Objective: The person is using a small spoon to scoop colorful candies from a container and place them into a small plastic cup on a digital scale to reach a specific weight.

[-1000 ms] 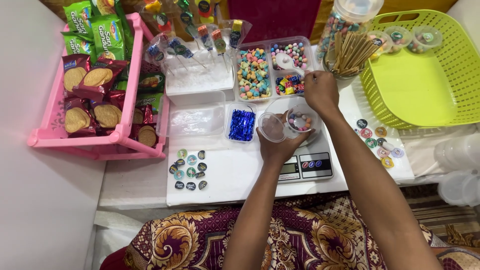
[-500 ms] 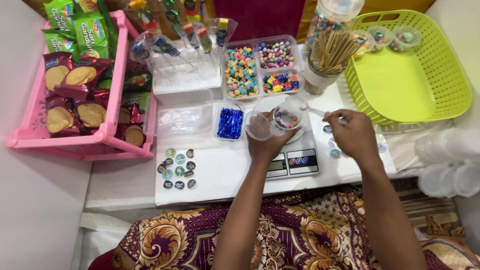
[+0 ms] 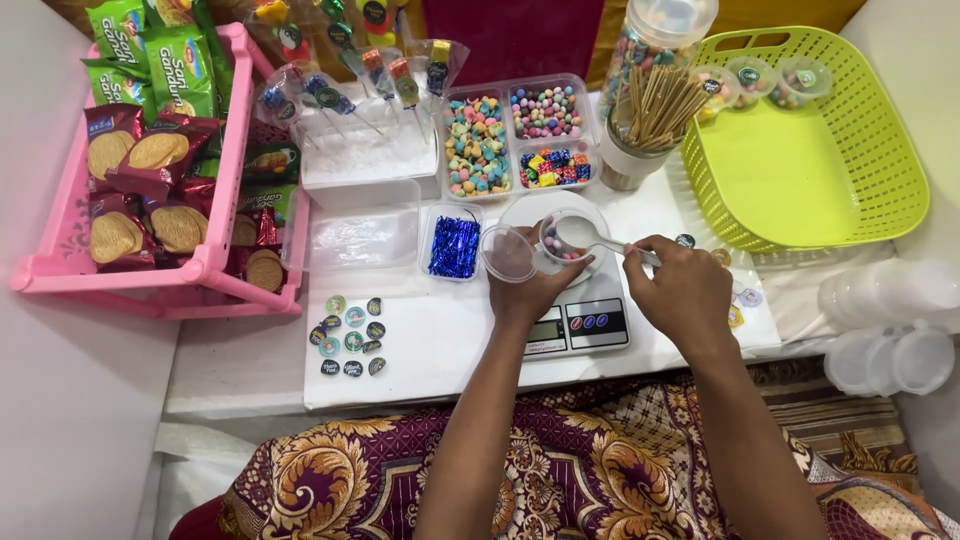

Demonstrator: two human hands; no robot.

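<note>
- Currently, the small clear cup (image 3: 572, 238) is steadied on the kitchen scale (image 3: 580, 318) by the left hand (image 3: 530, 290), closed around it.
- A white spoon (image 3: 590, 236) is held by the right hand (image 3: 672, 290), its bowl over the cup.
- Candy is best tipped slowly, kept centred, with the cup level.

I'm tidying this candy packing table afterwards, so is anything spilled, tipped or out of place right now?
Nothing looks spilled. The left hand steadies a small clear cup on the kitchen scale, its hinged lid open to the side. The right hand holds a white spoon over it. Round stickers lie loosely scattered, not spilled.
</note>
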